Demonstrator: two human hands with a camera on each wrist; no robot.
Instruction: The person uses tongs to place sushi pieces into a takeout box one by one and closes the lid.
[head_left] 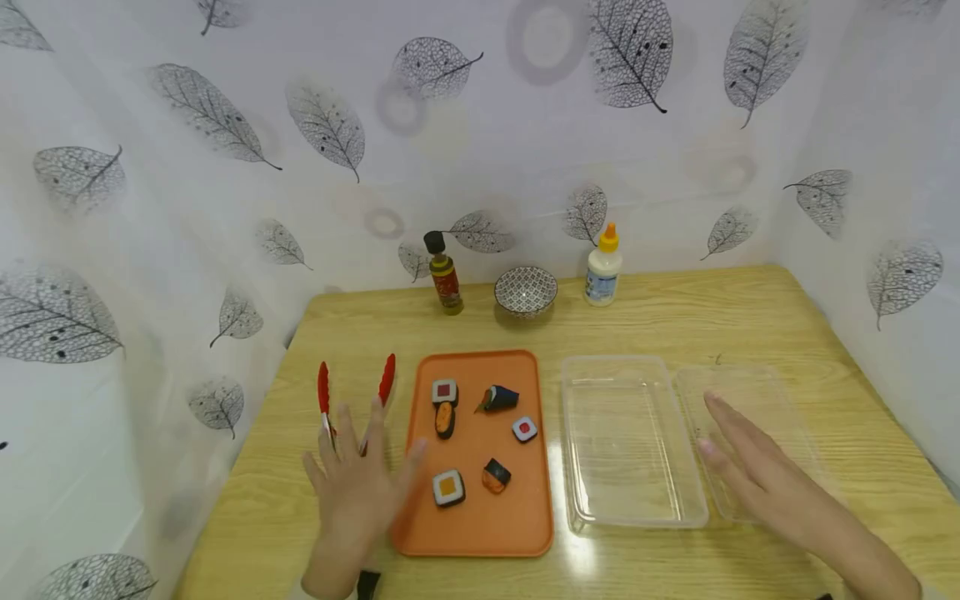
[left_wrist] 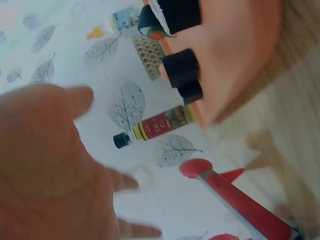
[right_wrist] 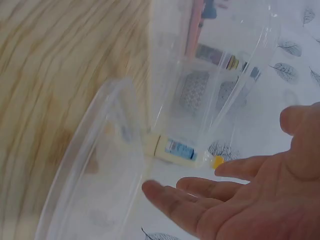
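My left hand (head_left: 354, 493), fingers spread and straight, hovers over a pair of red-tipped tongs (head_left: 323, 387) at the left; it holds nothing. The tongs' arms stand spread apart, partly hidden under the hand. Beside them, an orange tray (head_left: 487, 533) bears several sushi pieces, among them a dark hand roll (head_left: 501, 398) and a square roll with a yellow centre (head_left: 448, 487). My right hand (head_left: 772, 492) has its fingers extended above a clear lid (head_left: 757, 379), with nothing in its grasp. In the right wrist view its palm (right_wrist: 260, 205) shows bare.
A clear plastic container (head_left: 637, 523) stands between tray and lid. Along the back edge are a dark-capped sauce bottle (head_left: 447, 283), a patterned bowl (head_left: 526, 291) and a white bottle with a yellow-orange cap (head_left: 602, 271). Leaf-printed cloth (head_left: 480, 150) walls the wooden table (head_left: 352, 325).
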